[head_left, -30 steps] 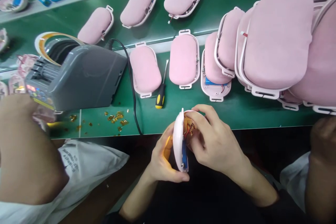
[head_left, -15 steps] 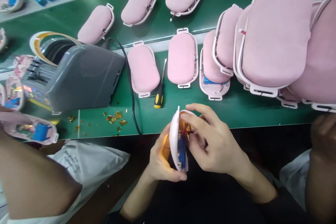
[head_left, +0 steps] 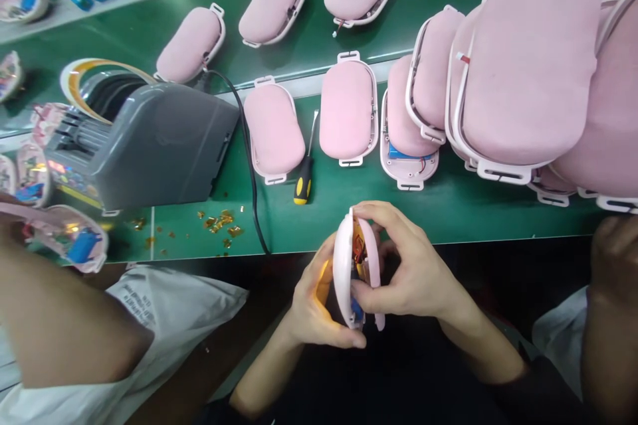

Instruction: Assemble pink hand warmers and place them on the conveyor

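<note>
My left hand (head_left: 319, 305) is wrapped round the white outer shell of a pink device (head_left: 343, 269), which stands on edge beyond the front of the green bench. On its other side, my right hand (head_left: 409, 265) grips the pink cover (head_left: 372, 265), with the thumb in the gap between the halves. Red wires, amber tape and a blue part show inside that gap. Further up lie a yellow-and-black screwdriver (head_left: 304, 179) and two pink devices, one left of it (head_left: 274, 129) and one right (head_left: 347, 109).
A grey tape dispenser (head_left: 164, 146) with a black cable stands left, near amber tape scraps (head_left: 219, 220). Stacked pink devices (head_left: 531, 66) fill the right. More lie on the green belt (head_left: 134, 33). Other people's arms (head_left: 64, 325) show at both sides.
The held device has shifted slightly right, and its pink cover now stands upright beside the shell. My right thumb has moved down into the gap. At far left, an opened device has shifted slightly.
</note>
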`<state>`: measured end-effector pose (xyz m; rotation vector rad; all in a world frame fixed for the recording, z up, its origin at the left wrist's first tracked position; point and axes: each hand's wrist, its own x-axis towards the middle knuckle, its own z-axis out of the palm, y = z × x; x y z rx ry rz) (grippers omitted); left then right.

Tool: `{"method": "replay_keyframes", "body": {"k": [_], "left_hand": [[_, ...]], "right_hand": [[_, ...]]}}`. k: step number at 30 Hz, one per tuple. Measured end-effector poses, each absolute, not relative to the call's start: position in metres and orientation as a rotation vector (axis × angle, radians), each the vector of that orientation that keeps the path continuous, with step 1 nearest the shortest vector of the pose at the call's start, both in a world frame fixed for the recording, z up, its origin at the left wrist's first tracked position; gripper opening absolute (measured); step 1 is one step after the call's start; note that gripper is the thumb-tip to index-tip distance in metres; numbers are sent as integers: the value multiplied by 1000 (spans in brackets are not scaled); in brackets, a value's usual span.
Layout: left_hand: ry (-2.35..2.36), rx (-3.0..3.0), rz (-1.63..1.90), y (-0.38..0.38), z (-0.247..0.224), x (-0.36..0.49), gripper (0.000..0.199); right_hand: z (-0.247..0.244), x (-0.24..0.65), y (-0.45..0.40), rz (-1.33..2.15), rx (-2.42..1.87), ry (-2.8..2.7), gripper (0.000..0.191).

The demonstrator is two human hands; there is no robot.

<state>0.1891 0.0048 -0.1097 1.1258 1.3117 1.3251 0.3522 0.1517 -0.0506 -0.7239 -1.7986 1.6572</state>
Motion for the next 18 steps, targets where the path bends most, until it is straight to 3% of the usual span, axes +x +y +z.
{"method": "replay_keyframes", "body": {"k": [18], "left_hand": [[1092,895,1370,13,-103,188,130]], "right_hand": [[-64,355,148,1777,-700,-1636,79]]}}
